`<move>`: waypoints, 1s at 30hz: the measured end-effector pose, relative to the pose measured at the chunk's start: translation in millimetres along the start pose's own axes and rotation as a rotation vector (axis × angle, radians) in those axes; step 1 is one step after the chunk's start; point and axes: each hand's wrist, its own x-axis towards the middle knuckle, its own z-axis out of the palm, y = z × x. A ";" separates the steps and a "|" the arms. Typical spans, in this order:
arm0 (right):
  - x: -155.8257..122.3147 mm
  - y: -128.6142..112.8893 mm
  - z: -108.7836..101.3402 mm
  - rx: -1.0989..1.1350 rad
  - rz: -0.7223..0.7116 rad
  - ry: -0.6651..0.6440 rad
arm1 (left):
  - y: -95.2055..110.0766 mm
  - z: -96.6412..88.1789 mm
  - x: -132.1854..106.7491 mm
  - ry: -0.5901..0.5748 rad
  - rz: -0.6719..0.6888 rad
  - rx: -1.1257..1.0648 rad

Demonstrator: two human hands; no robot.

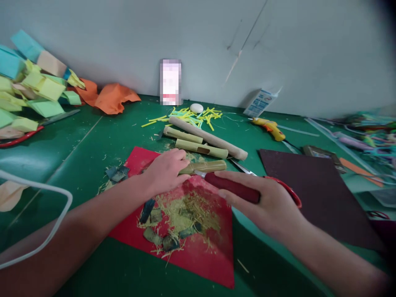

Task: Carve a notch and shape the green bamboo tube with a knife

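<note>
While the left hand [167, 171] grips a bamboo stick [206, 166] over the red sheet [198, 251], the right hand [266, 204] clasps a red-handled knife [232, 187] beside it.

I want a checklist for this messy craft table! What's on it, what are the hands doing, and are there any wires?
Surface: green table, with a red sheet under the work.
Job's things: bamboo stick lying over the red sheet; knife with a red handle, blade end at the stick.
Clutter: shavings and bark bits on the sheet; spare bamboo pieces, yellow strips, glue gun, folded papers.
Hands: left hand closed on the bamboo stick; right hand closed on the knife.
Cables: white cable looping at the left edge.
Surroundings: grey wall behind; dark board on the right.
</note>
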 end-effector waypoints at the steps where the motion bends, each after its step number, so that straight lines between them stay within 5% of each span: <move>1: -6.1 4.3 5.2 -0.032 -0.045 0.024 | 0.0 0.5 -0.3 0.007 0.005 0.005; 7: -27.9 16.0 29.3 -0.241 -0.262 0.155 | -1.2 3.4 -1.5 0.019 0.012 0.011; 15: -34.9 18.2 41.8 -0.555 -0.366 0.161 | -0.4 2.1 -1.1 0.016 -0.005 -0.008; 30: -37.8 5.8 50.1 -0.883 -0.374 0.072 | -2.1 3.8 -2.0 0.036 -0.002 -0.039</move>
